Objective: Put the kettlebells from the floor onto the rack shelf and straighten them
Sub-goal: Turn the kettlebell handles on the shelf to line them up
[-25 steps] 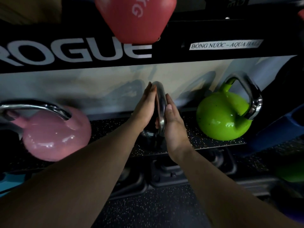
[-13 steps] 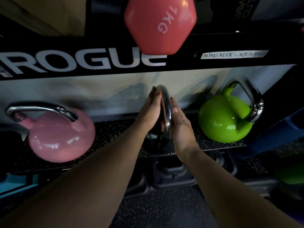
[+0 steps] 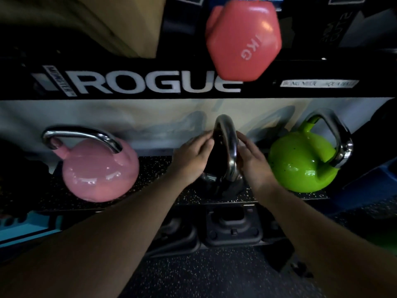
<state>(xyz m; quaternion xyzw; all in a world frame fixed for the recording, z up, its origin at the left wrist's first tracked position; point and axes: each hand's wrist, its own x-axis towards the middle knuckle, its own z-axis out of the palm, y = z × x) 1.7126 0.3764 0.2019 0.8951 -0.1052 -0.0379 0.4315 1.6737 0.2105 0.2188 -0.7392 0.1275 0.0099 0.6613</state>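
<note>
Three kettlebells stand on the speckled rack shelf (image 3: 154, 168). A black kettlebell (image 3: 219, 186) with a chrome handle (image 3: 227, 143) is in the middle. My left hand (image 3: 191, 158) curls around the left side of that handle and my right hand (image 3: 253, 162) presses against its right side. A pink kettlebell (image 3: 98, 173) sits to the left, its chrome handle lying crosswise. A green kettlebell (image 3: 300, 162) sits to the right, its handle turned toward the right. The black bell's body is mostly hidden behind my hands.
A black rack beam (image 3: 150, 82) with white lettering runs above the shelf. A pink-red dumbbell (image 3: 242, 39) juts out over it. Dark moulded weights (image 3: 232, 226) lie under the shelf. A blue object (image 3: 369, 183) is at the right, a teal one (image 3: 25, 226) at the lower left.
My fingers went from flat against the chrome handle to curled around it. The view has dropped and pulled back slightly, so the rack beam and dumbbell sit lower in the frame.
</note>
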